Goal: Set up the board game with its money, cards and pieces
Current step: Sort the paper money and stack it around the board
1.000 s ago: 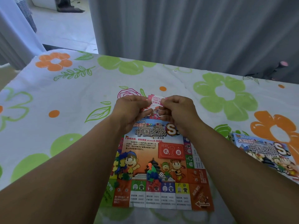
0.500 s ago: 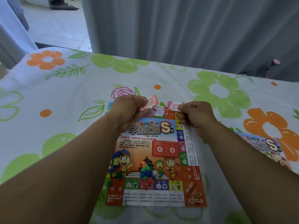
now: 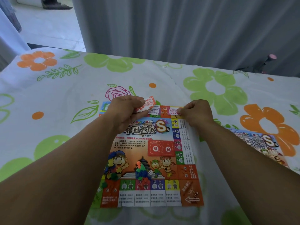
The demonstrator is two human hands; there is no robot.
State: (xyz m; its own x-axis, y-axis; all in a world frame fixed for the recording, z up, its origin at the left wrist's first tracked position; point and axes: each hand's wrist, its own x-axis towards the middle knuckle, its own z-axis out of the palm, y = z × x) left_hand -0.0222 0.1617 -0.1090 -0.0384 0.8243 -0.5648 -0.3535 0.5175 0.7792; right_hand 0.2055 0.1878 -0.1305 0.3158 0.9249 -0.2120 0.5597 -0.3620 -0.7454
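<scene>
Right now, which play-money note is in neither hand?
The purple-and-white note lying on the board; left hand grips the orange stack, right hand pinches the pink note.

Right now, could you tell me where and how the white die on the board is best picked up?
Probably pinch the die from above, across its near and far faces. It is a small cube lying on the flat board, and the heap of coloured pieces crowds its left side, so coming from there would likely scatter them; its top looks free.

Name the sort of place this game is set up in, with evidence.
Probably a home room: a flowered cloth lies under the board, grey curtains hang behind, and pale floor shows beyond.
</scene>
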